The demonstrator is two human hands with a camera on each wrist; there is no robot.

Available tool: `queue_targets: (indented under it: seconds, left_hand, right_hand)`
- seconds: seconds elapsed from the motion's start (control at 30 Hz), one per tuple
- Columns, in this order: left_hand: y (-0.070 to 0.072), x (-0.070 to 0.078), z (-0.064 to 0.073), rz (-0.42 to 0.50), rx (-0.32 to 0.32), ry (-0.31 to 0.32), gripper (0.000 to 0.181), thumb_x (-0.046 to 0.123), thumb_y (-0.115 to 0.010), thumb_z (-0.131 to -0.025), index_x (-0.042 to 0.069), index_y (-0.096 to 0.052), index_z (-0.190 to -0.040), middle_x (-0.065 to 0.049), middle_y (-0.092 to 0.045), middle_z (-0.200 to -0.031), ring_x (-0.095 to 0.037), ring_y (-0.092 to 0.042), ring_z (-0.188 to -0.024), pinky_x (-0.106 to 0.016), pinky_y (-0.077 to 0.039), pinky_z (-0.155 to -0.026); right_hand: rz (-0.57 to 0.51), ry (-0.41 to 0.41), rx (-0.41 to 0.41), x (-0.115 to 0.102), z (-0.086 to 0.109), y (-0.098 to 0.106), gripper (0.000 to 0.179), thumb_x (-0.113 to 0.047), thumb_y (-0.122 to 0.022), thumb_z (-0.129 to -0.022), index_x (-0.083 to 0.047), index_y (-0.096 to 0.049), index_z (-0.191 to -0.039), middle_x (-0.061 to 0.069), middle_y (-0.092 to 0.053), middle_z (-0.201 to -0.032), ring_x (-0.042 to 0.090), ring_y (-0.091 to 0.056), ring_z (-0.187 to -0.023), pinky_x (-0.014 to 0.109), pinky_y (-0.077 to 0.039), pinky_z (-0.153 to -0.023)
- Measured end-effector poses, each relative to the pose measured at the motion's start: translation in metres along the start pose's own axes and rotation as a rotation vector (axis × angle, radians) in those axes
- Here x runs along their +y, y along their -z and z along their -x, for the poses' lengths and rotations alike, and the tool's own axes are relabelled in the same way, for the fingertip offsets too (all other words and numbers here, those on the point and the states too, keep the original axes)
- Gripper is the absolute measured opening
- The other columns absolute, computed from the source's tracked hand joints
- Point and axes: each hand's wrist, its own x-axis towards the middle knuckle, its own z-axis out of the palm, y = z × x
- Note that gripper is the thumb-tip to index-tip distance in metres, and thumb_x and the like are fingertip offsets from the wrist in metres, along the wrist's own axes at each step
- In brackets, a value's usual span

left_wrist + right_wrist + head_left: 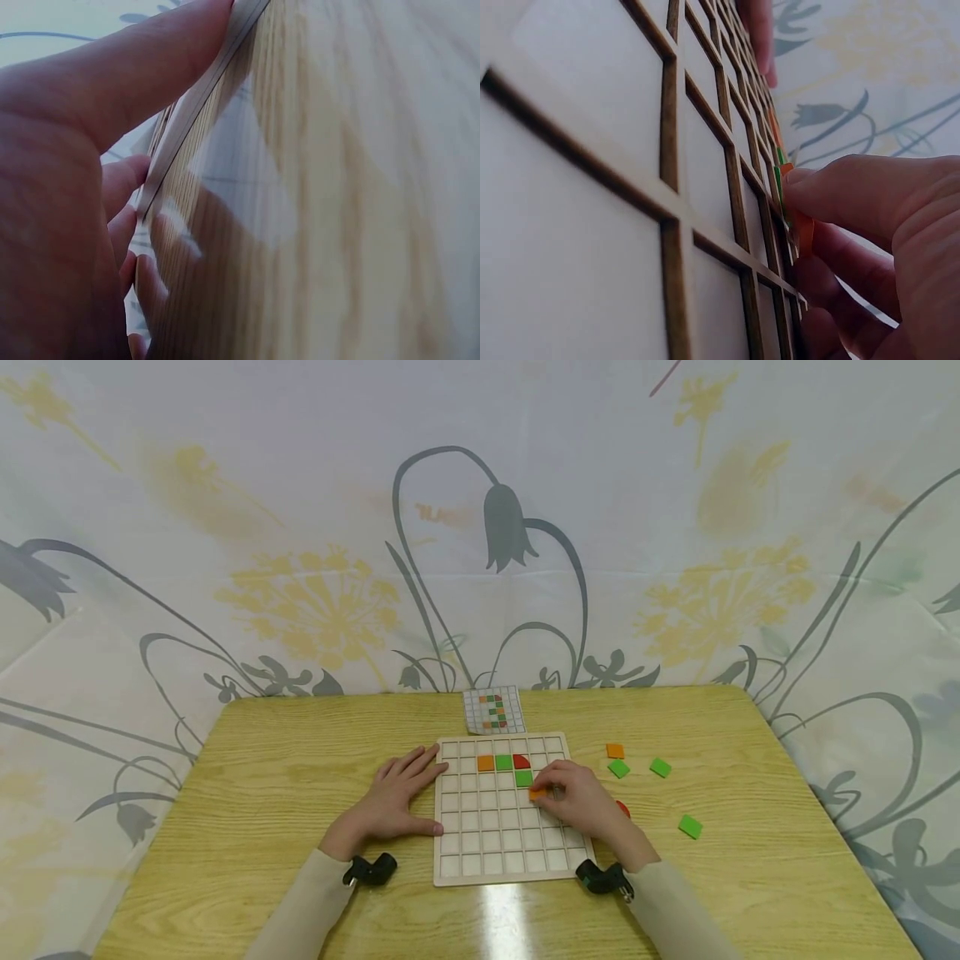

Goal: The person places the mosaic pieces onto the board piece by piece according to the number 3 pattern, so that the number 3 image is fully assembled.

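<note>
A wooden grid board (pixel 439 881) lies on the table. Along its left edge rests my left hand (pixel 390 797), fingers spread, thumb and fingertips touching the frame; the left wrist view shows the thumb (pixel 142 71) against the board's edge. Over the board's right half, my right hand (pixel 581 797) pinches an orange square tile (pixel 537 794) between thumb and fingers, just below a green tile (pixel 523 778). In the right wrist view the orange tile (pixel 804 232) stands tilted at the grid. An orange tile (pixel 486 763), a green tile (pixel 503 762) and a red quarter-round tile (pixel 521 762) sit in one row.
A printed pattern card (pixel 495 710) lies behind the board. To the right are a loose orange tile (pixel 615 751), several green tiles (pixel 690 827) and a red piece (pixel 623 809) partly hidden by the right hand. A patterned curtain (pixel 450 568) hangs behind the table (pixel 285 735).
</note>
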Motion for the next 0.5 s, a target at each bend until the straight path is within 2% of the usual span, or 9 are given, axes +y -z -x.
queue_targets:
  seconds: [0.5]
  left_hand:
    - [0.002, 0.0025, 0.0001, -0.001, 0.0, -0.009, 0.097, 0.061, -0.072, -0.081, 0.016, -0.033, -0.158, -0.007, -0.012, -0.166, -0.032, -0.007, -0.151, -0.062, -0.009, -0.113]
  right_hand:
    - [-0.035, 0.017, 0.021, -0.0047, -0.0037, -0.0063, 0.011, -0.01, -0.079, -0.086, -0.019, -0.076, -0.093, -0.01, -0.064, -0.101, 0.014, -0.06, -0.092, 0.034, -0.051, -0.081]
